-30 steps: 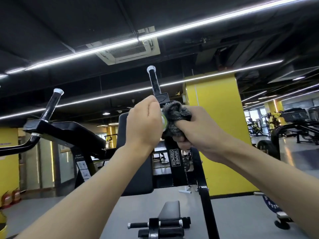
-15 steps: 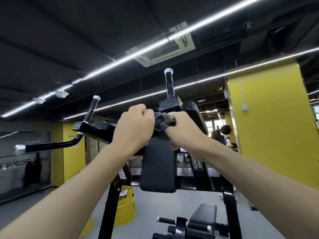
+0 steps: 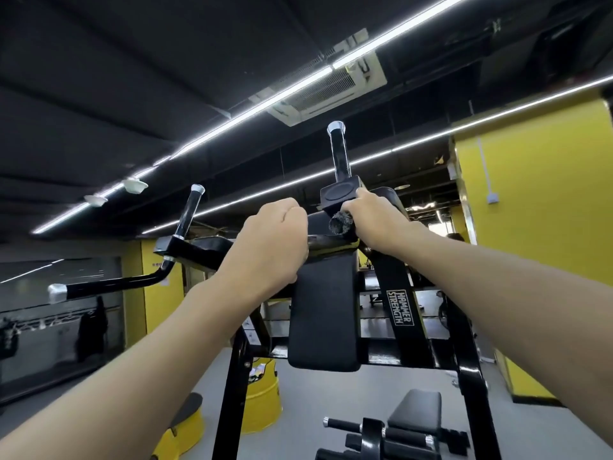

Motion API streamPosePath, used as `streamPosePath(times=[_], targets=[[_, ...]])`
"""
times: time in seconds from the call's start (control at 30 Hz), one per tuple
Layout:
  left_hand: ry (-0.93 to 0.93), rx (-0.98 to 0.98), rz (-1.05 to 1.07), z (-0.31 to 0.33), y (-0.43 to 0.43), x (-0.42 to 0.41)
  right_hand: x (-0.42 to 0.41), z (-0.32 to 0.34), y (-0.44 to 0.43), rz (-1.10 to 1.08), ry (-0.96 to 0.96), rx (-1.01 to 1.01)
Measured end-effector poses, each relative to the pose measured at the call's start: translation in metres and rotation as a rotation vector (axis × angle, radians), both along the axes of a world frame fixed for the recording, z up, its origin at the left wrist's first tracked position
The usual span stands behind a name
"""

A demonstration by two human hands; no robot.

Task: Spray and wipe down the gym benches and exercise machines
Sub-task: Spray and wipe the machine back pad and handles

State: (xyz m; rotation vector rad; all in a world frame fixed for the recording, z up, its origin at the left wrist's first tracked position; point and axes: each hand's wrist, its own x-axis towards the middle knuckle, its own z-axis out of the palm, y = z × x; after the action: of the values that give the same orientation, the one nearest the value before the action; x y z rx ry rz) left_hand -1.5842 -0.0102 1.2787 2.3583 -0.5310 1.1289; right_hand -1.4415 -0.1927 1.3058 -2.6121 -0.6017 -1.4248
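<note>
Both arms reach up at the top of the Hammer Strength machine [image 3: 399, 307]. The left hand [image 3: 275, 240] is a tight fist, knuckles to the camera, sitting on the black crossbar [image 3: 323, 242]. Whether those curled fingers hold anything, I cannot tell. The right hand [image 3: 374, 217] is clamped round a bunched grey cloth [image 3: 340, 224]. A wad pokes out by the thumb, up against the lower edge of the square bracket [image 3: 341, 194] at the foot of the upright handle [image 3: 338, 154]. So this reads as the wiping step, on the handle mount, not the spraying. Just behind hangs the black chest pad [image 3: 321, 310], and away to the left stand the second upright handle [image 3: 189, 210] and the bent side grip [image 3: 109, 287]. Next, I'd say, the cloth needs to climb that near upright: wrap it, squeeze, slide up to the chrome cap, with the other hand steadying the arm. Far back are a yellow column [image 3: 537, 227] and a ceiling air-conditioning unit [image 3: 328, 91].
</note>
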Motion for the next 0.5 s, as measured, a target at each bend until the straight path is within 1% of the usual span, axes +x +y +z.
streamPosePath(times=[0.1,0.2,0.27,0.3,0.33,0.37,0.4,0.43,0.47,0.5], targets=[[0.042,-0.089,-0.034,0.001,0.0,-0.001,-0.002,0.004,0.006,0.025,0.13,0.019],[0.067,-0.153,-0.059,0.001,-0.002,0.002,-0.014,0.012,0.008,0.064,0.393,0.107],[0.081,-0.158,-0.044,0.0,-0.004,0.002,-0.024,0.019,0.001,0.181,0.592,0.217],[0.08,-0.158,-0.043,0.0,-0.004,0.001,-0.028,0.021,-0.002,0.223,0.624,0.246],[0.07,-0.156,-0.058,0.0,-0.003,0.002,-0.027,0.021,-0.003,0.239,0.582,0.254],[0.058,-0.157,-0.075,0.0,-0.003,0.001,-0.024,0.02,-0.002,0.219,0.479,0.239],[0.059,-0.156,-0.08,-0.001,-0.003,0.0,-0.018,0.017,0.001,0.17,0.376,0.211],[0.07,-0.146,-0.08,-0.001,-0.002,-0.001,-0.012,0.013,0.005,0.114,0.319,0.178],[0.067,-0.13,-0.074,-0.002,-0.002,0.0,-0.008,0.01,0.009,0.076,0.321,0.159],[0.037,-0.118,-0.063,-0.002,-0.002,0.0,-0.006,0.01,0.012,0.052,0.365,0.146]])
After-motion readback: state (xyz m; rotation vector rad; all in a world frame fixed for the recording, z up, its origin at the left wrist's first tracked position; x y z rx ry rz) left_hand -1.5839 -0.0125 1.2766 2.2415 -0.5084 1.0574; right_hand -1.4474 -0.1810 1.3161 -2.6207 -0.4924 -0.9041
